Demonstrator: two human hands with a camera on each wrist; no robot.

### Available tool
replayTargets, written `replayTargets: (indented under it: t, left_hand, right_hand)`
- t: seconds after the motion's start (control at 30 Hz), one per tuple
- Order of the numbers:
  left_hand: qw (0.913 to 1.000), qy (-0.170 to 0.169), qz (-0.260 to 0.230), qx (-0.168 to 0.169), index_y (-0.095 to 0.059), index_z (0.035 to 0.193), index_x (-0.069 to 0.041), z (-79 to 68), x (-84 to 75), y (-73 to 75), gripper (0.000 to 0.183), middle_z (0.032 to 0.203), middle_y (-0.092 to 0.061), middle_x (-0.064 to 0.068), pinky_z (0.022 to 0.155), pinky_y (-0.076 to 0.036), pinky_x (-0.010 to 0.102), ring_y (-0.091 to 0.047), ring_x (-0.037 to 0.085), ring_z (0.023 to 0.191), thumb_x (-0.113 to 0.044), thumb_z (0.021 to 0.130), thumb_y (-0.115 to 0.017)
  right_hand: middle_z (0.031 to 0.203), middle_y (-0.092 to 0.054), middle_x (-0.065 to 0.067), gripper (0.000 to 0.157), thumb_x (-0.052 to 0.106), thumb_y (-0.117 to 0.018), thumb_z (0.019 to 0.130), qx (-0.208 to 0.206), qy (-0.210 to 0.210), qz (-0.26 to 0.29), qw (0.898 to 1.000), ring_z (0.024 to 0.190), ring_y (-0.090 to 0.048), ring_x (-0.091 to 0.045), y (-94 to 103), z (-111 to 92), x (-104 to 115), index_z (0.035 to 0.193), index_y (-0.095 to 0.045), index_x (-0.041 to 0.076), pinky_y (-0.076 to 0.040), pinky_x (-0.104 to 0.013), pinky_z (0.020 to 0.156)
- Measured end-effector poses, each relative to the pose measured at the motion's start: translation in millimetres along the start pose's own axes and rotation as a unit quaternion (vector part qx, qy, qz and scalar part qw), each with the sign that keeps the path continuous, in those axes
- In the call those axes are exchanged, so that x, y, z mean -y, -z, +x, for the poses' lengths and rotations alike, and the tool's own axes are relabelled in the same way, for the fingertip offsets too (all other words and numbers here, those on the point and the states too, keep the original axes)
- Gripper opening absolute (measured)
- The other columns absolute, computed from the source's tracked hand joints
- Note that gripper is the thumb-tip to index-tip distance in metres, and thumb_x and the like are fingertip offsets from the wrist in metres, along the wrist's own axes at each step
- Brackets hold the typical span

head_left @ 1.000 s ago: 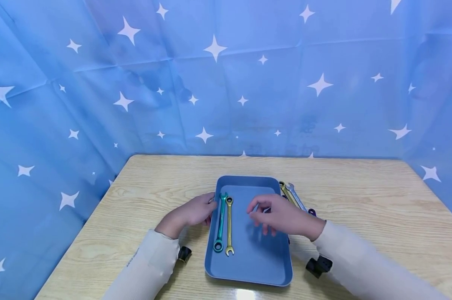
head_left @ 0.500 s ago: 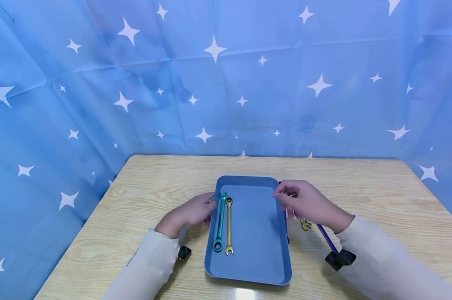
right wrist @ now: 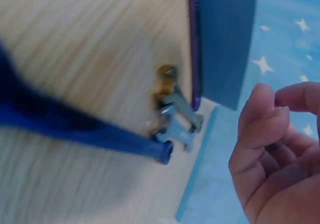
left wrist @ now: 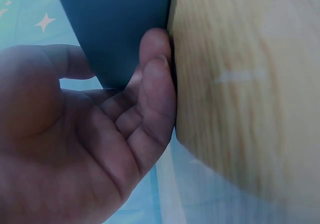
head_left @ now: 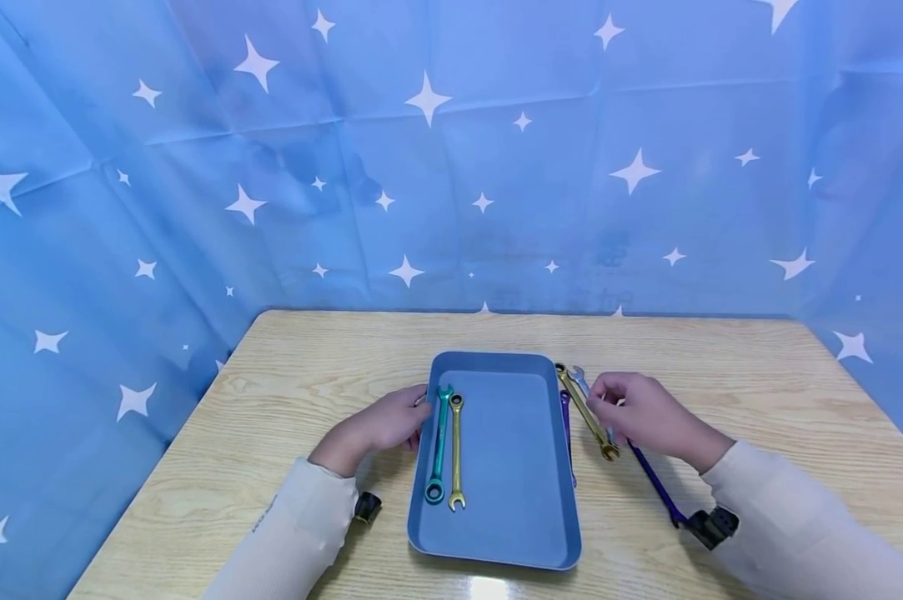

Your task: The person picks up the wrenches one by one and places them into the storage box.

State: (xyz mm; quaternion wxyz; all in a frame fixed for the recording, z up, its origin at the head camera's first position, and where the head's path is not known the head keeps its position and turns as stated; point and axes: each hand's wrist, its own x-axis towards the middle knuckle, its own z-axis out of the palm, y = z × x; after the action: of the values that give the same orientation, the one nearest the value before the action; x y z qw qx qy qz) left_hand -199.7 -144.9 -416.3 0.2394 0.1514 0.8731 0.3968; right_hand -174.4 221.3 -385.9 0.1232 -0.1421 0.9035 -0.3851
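My left hand [head_left: 387, 421] holds the left side of a blue tray [head_left: 522, 500], thumb at the rim and fingers against the outer wall. Inside the tray, a green combination wrench [head_left: 439, 446] and a gold combination wrench [head_left: 457, 454] lie side by side along the left. Over the wrenches to the right of the tray hovers my right hand [head_left: 654, 419], fingers loosely bent and nothing held. Beneath or near it lie a second gold wrench [head_left: 586, 412], a silver wrench [head_left: 579, 379] partly hidden by the hand, and a dark blue-purple wrench [head_left: 655, 483].
Another purple wrench [head_left: 567, 429] lies along the tray's right outer wall. Everything stands on a light wooden table [head_left: 331, 358]. A blue curtain with white stars [head_left: 451, 192] hangs behind. Both wrists carry small black cameras; the right one [head_left: 712, 527] sits close to the blue-purple wrench.
My right hand has moved right, from above the tray to over the loose wrenches, uncovering part of them. My left hand and the two wrenches in the tray stay in place.
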Motion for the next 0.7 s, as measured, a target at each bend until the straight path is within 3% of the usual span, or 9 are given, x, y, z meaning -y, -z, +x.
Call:
replayTargets:
  t: [0.2,0.43,0.7]
  left_hand:
    - [1.0000,-0.001,0.004,0.000,-0.054,0.107,-0.006,-0.5,-0.4,0.3,0.029,0.076,-0.062,0.006,0.064,-0.055,0.033,-0.063,0.020,0.066,-0.021,0.107,-0.029]
    - [1.0000,-0.007,0.006,0.000,-0.054,0.106,-0.006,-0.1,0.8,-0.1,0.029,0.075,-0.061,0.006,0.063,-0.055,0.034,-0.063,0.020,0.066,-0.020,0.107,-0.028]
    - [0.9999,-0.009,0.005,0.003,-0.054,0.106,-0.006,0.7,2.1,-0.2,0.029,0.076,-0.062,0.006,0.063,-0.055,0.034,-0.063,0.020,0.066,-0.020,0.106,-0.029]
  right_hand:
    - [0.069,-0.059,-0.006,0.016,0.017,-0.052,0.101,0.009,0.004,-0.045,0.999,0.048,-0.056,-0.020,-2.9,4.3,-7.8,0.093,-0.063,0.007,-0.042,-0.028,0.045]
    - [0.058,-0.049,0.005,0.018,0.013,-0.053,0.100,0.019,0.027,-0.114,0.993,0.045,-0.039,-0.007,-13.8,14.7,-9.8,0.085,-0.063,0.012,-0.037,-0.025,0.049]
    - [0.059,-0.053,0.004,0.020,0.015,-0.059,0.098,0.032,0.028,-0.135,0.990,0.043,-0.044,-0.009,-26.5,21.7,-7.1,0.078,-0.061,0.014,-0.041,-0.026,0.052]
